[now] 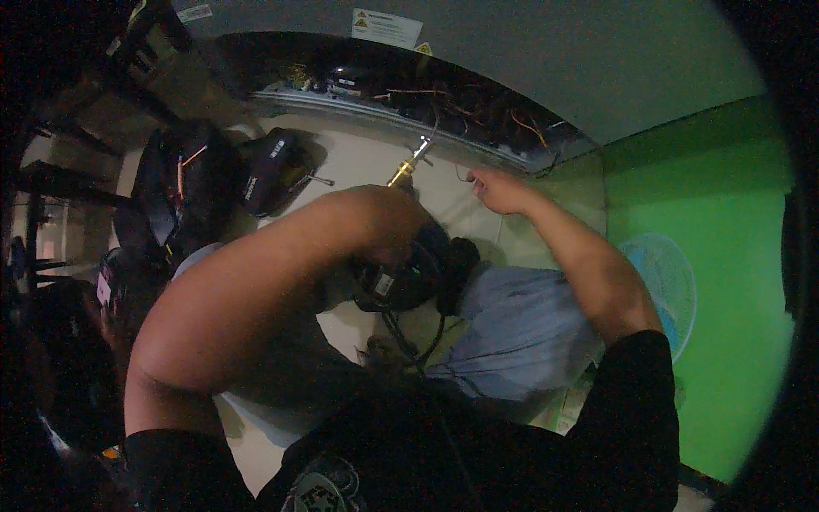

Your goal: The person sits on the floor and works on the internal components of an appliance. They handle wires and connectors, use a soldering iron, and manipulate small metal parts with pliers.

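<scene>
My left arm reaches in from the lower left, and my left hand (401, 226) is bent at the wrist with its fingers mostly hidden. From just beyond it sticks out a brass-and-silver torch (403, 173), its silver tip directed at the open lower compartment (478, 111) of a large grey appliance (554, 60). Thin copper-coloured tubes (529, 128) and dark parts lie inside that compartment. My right hand (503, 191) is close to the compartment's right end, fingers pinched round a thin wire (463, 177). A dark round object (409, 273) with a hose lies below my left hand, between my knees.
On the left, a black bag (183, 183) and a dark case (271, 175) rest on the pale floor, with a small metal tool (320, 180) beside them. A dark shelf frame (64, 128) stands farther left. At right are a blue-white fan (670, 290) and a green wall (725, 213).
</scene>
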`<act>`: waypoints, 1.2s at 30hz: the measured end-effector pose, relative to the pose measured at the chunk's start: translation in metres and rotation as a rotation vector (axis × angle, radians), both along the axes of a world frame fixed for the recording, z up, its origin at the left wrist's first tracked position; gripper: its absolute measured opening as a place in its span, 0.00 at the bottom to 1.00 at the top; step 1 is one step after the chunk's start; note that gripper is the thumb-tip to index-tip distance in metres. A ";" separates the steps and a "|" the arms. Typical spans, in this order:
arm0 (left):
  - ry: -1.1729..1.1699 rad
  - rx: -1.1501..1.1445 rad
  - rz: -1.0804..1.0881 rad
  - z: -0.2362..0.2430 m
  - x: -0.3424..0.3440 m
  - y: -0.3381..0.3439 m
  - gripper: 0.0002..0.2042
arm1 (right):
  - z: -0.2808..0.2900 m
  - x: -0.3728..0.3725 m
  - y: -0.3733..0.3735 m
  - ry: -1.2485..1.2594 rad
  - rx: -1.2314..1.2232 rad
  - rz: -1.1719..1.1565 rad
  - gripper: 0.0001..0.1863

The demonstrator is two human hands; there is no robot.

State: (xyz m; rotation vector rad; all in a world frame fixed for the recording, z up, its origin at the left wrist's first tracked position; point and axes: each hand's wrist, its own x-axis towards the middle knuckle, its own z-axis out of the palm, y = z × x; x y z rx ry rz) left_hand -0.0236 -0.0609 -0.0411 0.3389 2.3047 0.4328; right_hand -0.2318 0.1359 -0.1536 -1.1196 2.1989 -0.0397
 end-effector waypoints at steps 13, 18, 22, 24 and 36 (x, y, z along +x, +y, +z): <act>0.294 0.026 0.452 -0.069 -0.015 0.022 0.18 | 0.014 0.001 0.000 0.009 0.074 0.184 0.20; 0.338 0.454 0.939 -0.109 -0.036 0.030 0.16 | 0.020 0.001 -0.002 0.020 0.122 0.190 0.18; 0.340 1.191 1.659 -0.139 -0.076 0.075 0.15 | 0.032 -0.003 -0.006 -0.032 0.206 0.184 0.18; 0.478 1.353 1.659 -0.147 -0.088 0.092 0.14 | 0.037 -0.007 -0.004 -0.056 0.256 0.174 0.19; 0.292 1.482 1.633 -0.138 -0.085 0.096 0.08 | 0.045 -0.030 0.021 -0.123 0.144 0.186 0.20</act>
